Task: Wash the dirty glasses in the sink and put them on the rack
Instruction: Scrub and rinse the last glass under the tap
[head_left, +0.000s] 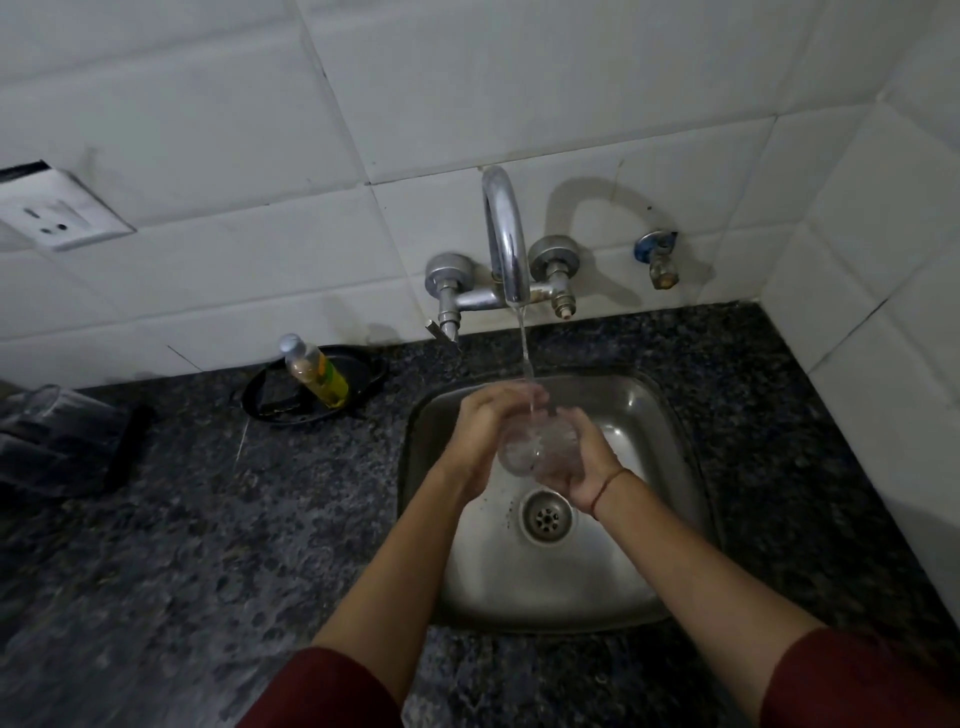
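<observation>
A clear drinking glass (530, 441) is held over the steel sink (649, 415), right under the stream of water falling from the chrome tap (506, 244). My left hand (480, 426) wraps its left side and rim. From the right and below, my right hand (582, 462) cups it; a red thread circles that wrist. The glass stands roughly upright with water running into it. At the far left edge a dark rack (67, 452) holds a clear glass (47, 405), blurred.
A black dish (363, 376) with a bottle of yellow liquid (317, 374) stands on the dark granite counter (208, 519) left of the sink. The sink drain (546, 517) lies below my hands. A wall socket (57, 218) is at the upper left, a small valve (660, 260) at right.
</observation>
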